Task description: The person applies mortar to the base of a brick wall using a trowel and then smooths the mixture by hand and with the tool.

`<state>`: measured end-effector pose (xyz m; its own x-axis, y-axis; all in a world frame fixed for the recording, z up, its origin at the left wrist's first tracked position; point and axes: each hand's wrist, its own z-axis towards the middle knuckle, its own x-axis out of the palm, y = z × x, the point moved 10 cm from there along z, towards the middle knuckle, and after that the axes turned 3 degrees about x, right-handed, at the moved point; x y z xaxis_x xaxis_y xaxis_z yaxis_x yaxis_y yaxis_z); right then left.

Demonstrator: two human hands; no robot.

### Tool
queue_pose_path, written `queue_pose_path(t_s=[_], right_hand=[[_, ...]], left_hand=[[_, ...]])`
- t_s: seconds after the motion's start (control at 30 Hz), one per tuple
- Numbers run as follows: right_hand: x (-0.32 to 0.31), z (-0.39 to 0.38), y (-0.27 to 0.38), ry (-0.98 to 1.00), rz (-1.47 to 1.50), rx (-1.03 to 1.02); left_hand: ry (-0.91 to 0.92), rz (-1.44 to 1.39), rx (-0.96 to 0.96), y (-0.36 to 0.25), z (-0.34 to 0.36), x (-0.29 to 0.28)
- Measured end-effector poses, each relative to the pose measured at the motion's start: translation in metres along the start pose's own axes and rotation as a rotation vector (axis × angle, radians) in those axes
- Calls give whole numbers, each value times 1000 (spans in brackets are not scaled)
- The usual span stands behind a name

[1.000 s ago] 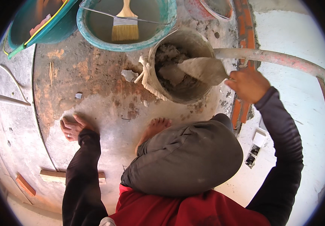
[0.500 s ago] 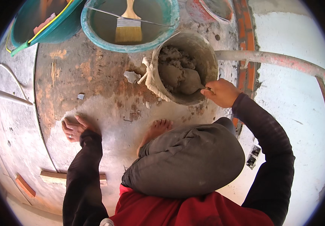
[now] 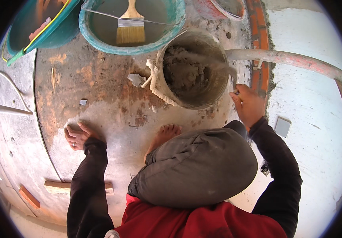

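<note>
My right hand [image 3: 249, 105] is closed on the handle of a trowel [image 3: 233, 75], just off the right rim of a mortar-caked bucket [image 3: 219, 83]. The trowel's blade is smeared by motion and seems turned on edge, so I cannot tell how much mortar is on it. Inside the bucket lies wet grey mortar [image 3: 185, 73], lumpy on top. A pale knotted cloth or cord [image 3: 154, 81] hangs at the bucket's left rim. My left hand [image 3: 78, 135] rests on the stained floor board [image 3: 99, 95], fingers apart, holding nothing.
A teal basin [image 3: 84, 29] of murky water holds a wide paintbrush [image 3: 131, 29]. Another teal bucket [image 3: 66, 23] stands left of it. A pole [image 3: 286, 58] runs from the bucket towards the white wall [image 3: 310, 103], along a brick edge [image 3: 263, 43]. Wood strips [image 3: 58, 187] lie at lower left.
My right hand has lifted the trowel out of the mortar and moved right and slightly down, past the bucket's rim. My left hand stays in place. The whole view has shifted slightly.
</note>
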<state>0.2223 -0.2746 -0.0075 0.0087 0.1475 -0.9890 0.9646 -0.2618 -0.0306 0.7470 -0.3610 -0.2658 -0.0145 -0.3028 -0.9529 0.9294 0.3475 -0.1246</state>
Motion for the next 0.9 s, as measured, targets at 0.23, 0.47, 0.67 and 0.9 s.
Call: queue_pose_path(t_s=[0.23, 0.47, 0.67, 0.9], right_hand=[[46, 34, 25, 615, 40, -2], [-12, 70, 22, 596, -280, 20], [27, 41, 48, 738, -190, -54], [-31, 71, 24, 509, -390, -55]], left_hand=[[-16, 26, 11, 3, -1, -2], [14, 27, -8, 5, -1, 0], [31, 3, -18, -1, -1, -5], [37, 10, -11, -3, -1, -7]])
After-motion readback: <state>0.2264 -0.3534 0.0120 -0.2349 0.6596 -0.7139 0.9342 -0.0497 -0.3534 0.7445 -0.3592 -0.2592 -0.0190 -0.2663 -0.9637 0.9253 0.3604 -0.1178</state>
